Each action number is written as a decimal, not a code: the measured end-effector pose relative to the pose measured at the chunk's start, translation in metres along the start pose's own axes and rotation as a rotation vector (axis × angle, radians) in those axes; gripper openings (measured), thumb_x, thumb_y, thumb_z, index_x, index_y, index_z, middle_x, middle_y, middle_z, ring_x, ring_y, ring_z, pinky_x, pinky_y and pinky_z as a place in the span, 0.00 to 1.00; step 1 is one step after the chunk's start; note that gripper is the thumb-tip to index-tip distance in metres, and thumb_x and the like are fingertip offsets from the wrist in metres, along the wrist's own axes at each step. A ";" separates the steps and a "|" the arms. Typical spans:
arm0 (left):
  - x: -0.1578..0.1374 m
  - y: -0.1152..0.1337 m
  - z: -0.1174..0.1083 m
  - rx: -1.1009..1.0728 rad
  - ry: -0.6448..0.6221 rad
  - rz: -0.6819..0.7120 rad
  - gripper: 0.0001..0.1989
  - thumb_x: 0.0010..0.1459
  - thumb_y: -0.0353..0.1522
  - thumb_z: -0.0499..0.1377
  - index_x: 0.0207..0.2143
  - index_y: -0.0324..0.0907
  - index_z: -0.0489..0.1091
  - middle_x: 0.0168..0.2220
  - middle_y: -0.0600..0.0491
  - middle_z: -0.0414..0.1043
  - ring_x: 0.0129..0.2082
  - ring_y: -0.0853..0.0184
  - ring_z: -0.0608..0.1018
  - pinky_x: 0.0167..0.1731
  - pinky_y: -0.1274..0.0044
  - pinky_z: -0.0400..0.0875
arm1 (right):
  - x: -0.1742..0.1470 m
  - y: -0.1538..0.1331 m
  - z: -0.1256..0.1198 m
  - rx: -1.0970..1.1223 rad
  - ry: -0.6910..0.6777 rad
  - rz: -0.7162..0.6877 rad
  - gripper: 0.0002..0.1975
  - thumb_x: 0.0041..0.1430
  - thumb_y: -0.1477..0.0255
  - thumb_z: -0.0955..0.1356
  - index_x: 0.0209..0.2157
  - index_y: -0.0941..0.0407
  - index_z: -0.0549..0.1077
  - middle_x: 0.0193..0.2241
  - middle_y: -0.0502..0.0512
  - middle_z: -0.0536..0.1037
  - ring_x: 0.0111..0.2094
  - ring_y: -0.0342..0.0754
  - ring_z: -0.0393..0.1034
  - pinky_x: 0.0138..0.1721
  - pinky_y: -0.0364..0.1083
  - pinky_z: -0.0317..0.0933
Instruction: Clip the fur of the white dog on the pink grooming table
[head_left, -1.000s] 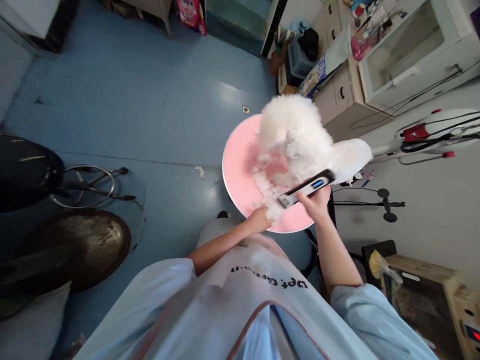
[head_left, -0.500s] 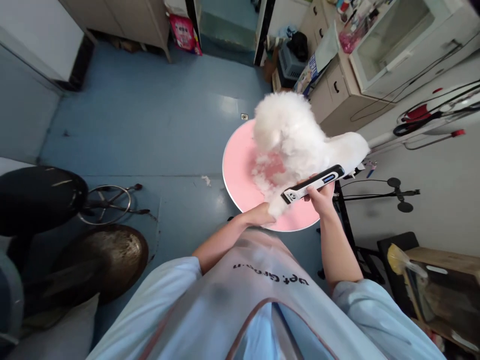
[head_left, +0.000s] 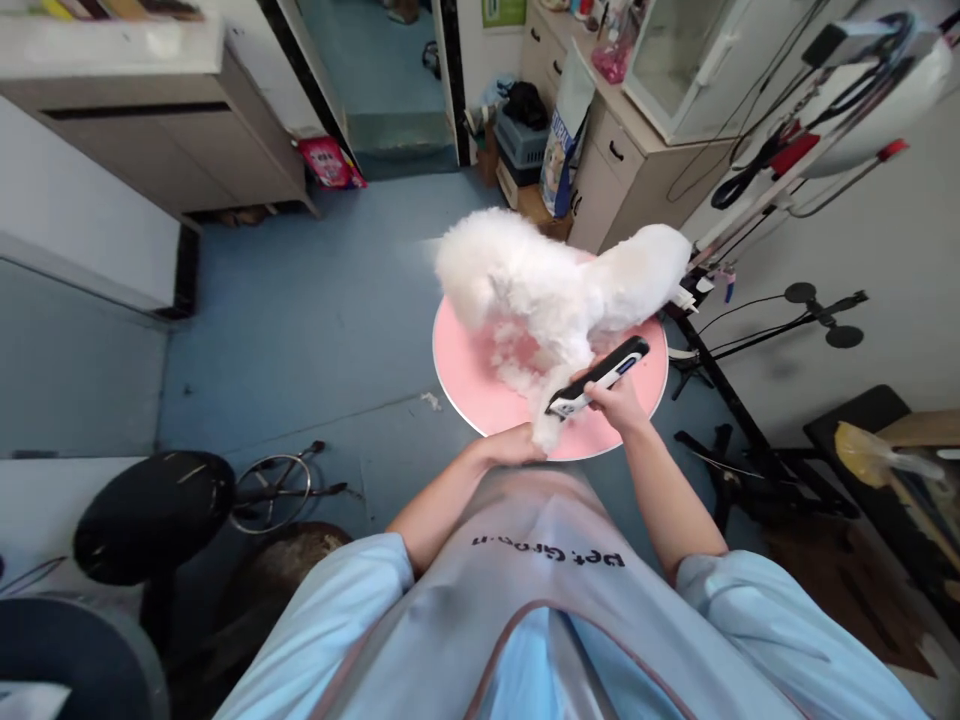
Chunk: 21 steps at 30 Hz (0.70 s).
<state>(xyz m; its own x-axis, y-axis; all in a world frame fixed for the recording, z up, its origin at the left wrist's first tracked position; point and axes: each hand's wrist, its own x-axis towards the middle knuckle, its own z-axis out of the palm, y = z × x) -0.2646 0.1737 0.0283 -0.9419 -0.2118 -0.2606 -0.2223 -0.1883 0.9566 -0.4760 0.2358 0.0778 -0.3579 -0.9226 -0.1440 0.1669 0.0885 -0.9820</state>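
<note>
A fluffy white dog stands on a round pink table, its head toward the left and its rear at the right. My left hand is closed on the end of one of its legs, held out toward me. In my right hand is a black and white hair clipper, its blade end against the fur of that leg. Loose clumps of cut fur lie on the pink top below the dog's chest. The fingers under the clipper are partly hidden.
A black stool with a metal foot ring stands at the left. Drawers, a pet food bag and a pet carrier are behind the table. At the right are a metal arm with cables and a black stand.
My view has tilted up and shifted, showing more of the room's far side. The clipper has turned slightly and sits lower along the held leg. Both hands keep their hold.
</note>
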 end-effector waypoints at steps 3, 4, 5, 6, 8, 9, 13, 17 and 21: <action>-0.004 -0.003 -0.001 0.037 -0.056 -0.053 0.19 0.43 0.25 0.60 0.41 0.37 0.70 0.31 0.55 0.66 0.32 0.69 0.67 0.34 0.78 0.65 | -0.012 0.008 0.012 0.029 -0.172 0.083 0.28 0.39 0.59 0.80 0.37 0.53 0.66 0.30 0.53 0.83 0.17 0.39 0.63 0.14 0.39 0.52; -0.005 -0.002 -0.002 0.041 -0.067 -0.051 0.20 0.43 0.25 0.60 0.43 0.36 0.70 0.33 0.54 0.67 0.35 0.68 0.68 0.36 0.77 0.66 | -0.015 0.009 0.013 0.046 -0.218 0.098 0.28 0.38 0.59 0.80 0.37 0.53 0.66 0.30 0.53 0.83 0.17 0.39 0.63 0.14 0.39 0.52; -0.007 0.000 -0.003 0.039 -0.081 -0.038 0.22 0.44 0.26 0.60 0.46 0.36 0.70 0.36 0.53 0.69 0.37 0.67 0.69 0.38 0.76 0.67 | -0.015 0.009 0.011 0.070 -0.244 0.101 0.29 0.38 0.59 0.81 0.37 0.53 0.66 0.30 0.54 0.83 0.17 0.40 0.64 0.14 0.38 0.52; -0.008 0.003 -0.003 0.030 -0.098 -0.014 0.26 0.45 0.26 0.61 0.50 0.37 0.70 0.39 0.51 0.70 0.40 0.65 0.70 0.41 0.76 0.68 | -0.014 0.009 0.007 0.104 -0.239 0.088 0.29 0.37 0.59 0.81 0.36 0.53 0.67 0.30 0.54 0.83 0.17 0.39 0.64 0.13 0.38 0.52; -0.010 0.009 -0.004 0.012 -0.125 0.023 0.33 0.46 0.27 0.62 0.58 0.38 0.66 0.43 0.50 0.70 0.42 0.65 0.71 0.42 0.75 0.68 | -0.009 0.007 -0.002 0.184 -0.143 0.025 0.27 0.40 0.59 0.81 0.36 0.53 0.67 0.29 0.52 0.83 0.15 0.38 0.62 0.13 0.38 0.52; -0.010 0.011 -0.004 0.012 -0.144 0.015 0.36 0.46 0.28 0.63 0.61 0.39 0.63 0.42 0.50 0.70 0.39 0.66 0.72 0.39 0.76 0.68 | -0.007 0.007 -0.006 0.209 -0.086 -0.007 0.26 0.42 0.59 0.80 0.36 0.53 0.68 0.28 0.51 0.83 0.14 0.37 0.61 0.12 0.38 0.52; -0.013 0.016 -0.002 0.104 -0.189 -0.178 0.20 0.47 0.27 0.60 0.45 0.36 0.70 0.26 0.58 0.63 0.25 0.72 0.65 0.26 0.80 0.62 | -0.010 0.010 -0.010 0.188 -0.237 0.054 0.24 0.43 0.64 0.80 0.38 0.54 0.69 0.33 0.53 0.83 0.16 0.39 0.67 0.15 0.39 0.61; -0.021 0.025 -0.002 0.162 -0.154 -0.310 0.04 0.47 0.29 0.59 0.27 0.39 0.64 0.21 0.57 0.63 0.23 0.72 0.65 0.24 0.80 0.61 | -0.023 0.023 -0.020 0.311 -0.494 0.197 0.30 0.37 0.62 0.83 0.39 0.53 0.69 0.37 0.56 0.84 0.19 0.41 0.70 0.16 0.40 0.62; -0.024 0.041 -0.003 0.196 -0.182 -0.355 0.04 0.48 0.30 0.57 0.24 0.39 0.64 0.19 0.56 0.63 0.22 0.72 0.65 0.24 0.80 0.60 | -0.015 0.038 -0.031 0.593 0.020 0.088 0.28 0.37 0.58 0.82 0.35 0.51 0.68 0.30 0.46 0.82 0.13 0.34 0.56 0.15 0.38 0.55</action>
<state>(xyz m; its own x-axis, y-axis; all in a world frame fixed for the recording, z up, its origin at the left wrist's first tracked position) -0.2503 0.1685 0.0736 -0.8238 0.0089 -0.5668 -0.5668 -0.0299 0.8233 -0.4926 0.2643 0.0391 -0.3354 -0.9137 -0.2295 0.6788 -0.0654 -0.7314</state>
